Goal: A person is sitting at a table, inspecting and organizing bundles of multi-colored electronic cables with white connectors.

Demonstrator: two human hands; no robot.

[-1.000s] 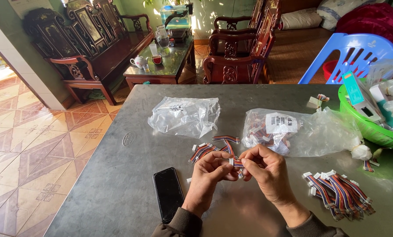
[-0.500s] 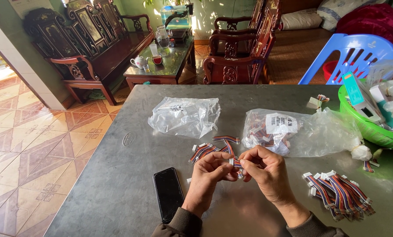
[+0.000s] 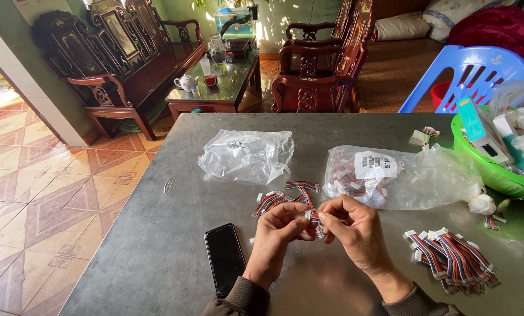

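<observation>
Head view: a grey metal table (image 3: 156,257) is seen, with a black phone (image 3: 225,257) taken as the landmark. Beyond the phone lie two clear plastic bags (image 3: 247,155); far to its right, a finished cable pile (image 3: 455,260). Just right of the phone, a multicoloured ribbon cable (image 3: 313,217) is pinched between the left hand (image 3: 279,234) and right hand (image 3: 358,231), fingertips pressed together. The connector is best kept squarely aligned and gently gripped.
</observation>
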